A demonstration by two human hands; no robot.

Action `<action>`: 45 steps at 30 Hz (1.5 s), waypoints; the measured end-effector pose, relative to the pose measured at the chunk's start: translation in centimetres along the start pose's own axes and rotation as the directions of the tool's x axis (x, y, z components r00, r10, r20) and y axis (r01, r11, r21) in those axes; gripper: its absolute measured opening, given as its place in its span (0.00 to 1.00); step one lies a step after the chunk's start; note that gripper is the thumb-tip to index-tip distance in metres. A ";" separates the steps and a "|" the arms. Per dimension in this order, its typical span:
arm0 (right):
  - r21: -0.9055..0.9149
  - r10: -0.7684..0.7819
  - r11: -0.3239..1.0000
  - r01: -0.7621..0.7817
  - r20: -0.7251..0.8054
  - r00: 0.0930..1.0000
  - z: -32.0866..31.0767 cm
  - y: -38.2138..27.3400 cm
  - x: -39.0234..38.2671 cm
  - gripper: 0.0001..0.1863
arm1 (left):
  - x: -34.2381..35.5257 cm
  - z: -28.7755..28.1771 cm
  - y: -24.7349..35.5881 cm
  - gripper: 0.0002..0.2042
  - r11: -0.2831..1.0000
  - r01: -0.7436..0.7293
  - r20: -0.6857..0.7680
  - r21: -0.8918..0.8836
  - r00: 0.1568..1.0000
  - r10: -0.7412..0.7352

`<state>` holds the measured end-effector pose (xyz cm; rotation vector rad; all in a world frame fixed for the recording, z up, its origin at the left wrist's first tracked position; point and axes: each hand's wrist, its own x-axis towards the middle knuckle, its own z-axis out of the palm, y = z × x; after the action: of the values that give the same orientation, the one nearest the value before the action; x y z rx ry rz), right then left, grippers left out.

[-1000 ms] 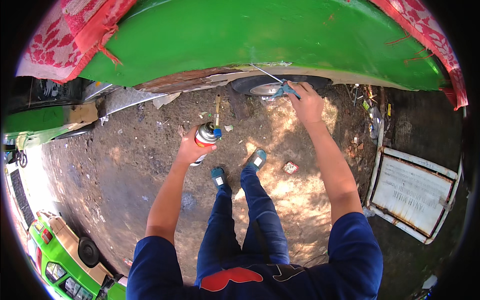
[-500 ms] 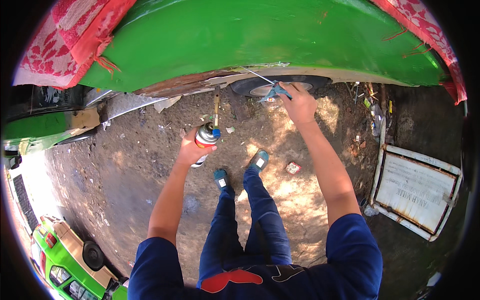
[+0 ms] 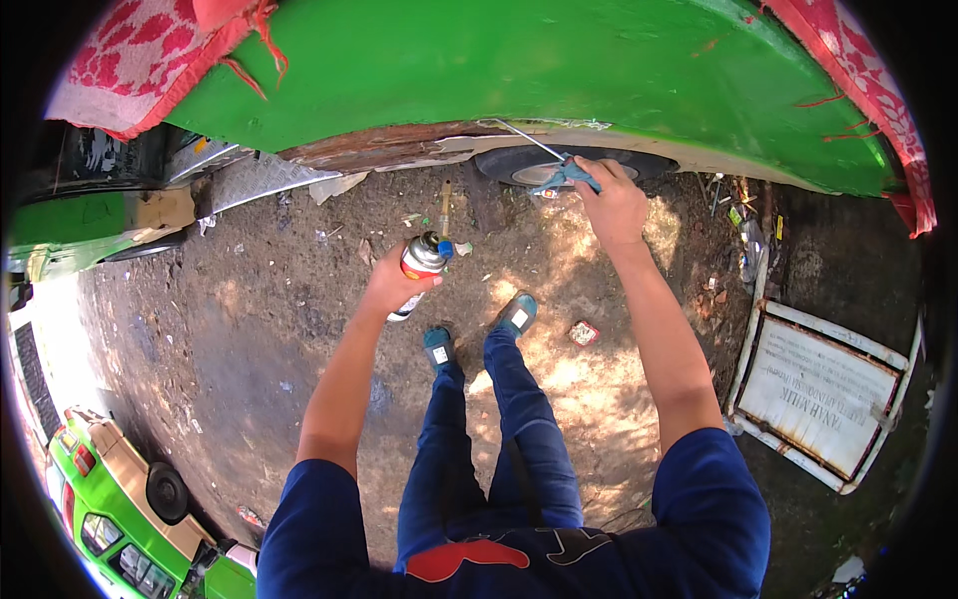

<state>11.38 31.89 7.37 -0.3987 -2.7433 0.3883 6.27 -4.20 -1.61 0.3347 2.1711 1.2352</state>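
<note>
My left hand [image 3: 395, 285] is wrapped around the can of a gas torch [image 3: 423, 262], with a blue knob and a brass tube [image 3: 445, 208] that points away from me toward the green body panel [image 3: 449, 70]. Farther right, my right hand [image 3: 612, 208] is closed on a thin metal rod [image 3: 529, 138] with a blue-grey cloth [image 3: 567, 176] bunched at the grip. The rod slants up to the left, its tip at the panel's lower edge. Brown, bare-looking patches [image 3: 389, 146] run along that edge. I cannot make out a flame at the tube's mouth.
A wheel [image 3: 519, 165] sits under the panel. Red patterned cloths [image 3: 140, 60] hang at both sides. A rusty white framed sign [image 3: 818, 389] lies at right, litter [image 3: 748, 240] near it. Another green vehicle [image 3: 125, 499] stands lower left. My shoes [image 3: 518, 314] are on the dirt ground.
The view has shifted slightly. My left hand and the torch appear a little higher and farther right; my right hand appears slightly right and lower. Both keep their holds, and the rod's tip stays at the panel's edge.
</note>
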 end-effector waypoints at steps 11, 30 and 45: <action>0.070 -0.031 0.997 0.038 -0.091 0.995 0.6 -1.1 -0.1 0.18 | 1.5 0.6 -0.5 0.34 1.000 -0.006 0.039 0.003 0.999 0.006; 0.058 -0.045 0.997 0.050 -0.092 0.995 0.3 0.8 -0.2 0.16 | -0.4 0.8 0.8 0.35 0.998 -0.029 0.051 0.060 0.998 0.026; 0.091 -0.054 0.994 0.053 0.017 0.998 0.4 0.3 1.5 0.15 | -1.2 -0.4 1.6 0.37 0.998 -0.048 -0.003 0.033 0.999 0.049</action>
<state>9.92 32.56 7.31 -0.2990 -2.7366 0.5031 6.83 -4.26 0.39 0.4013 2.2002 1.2285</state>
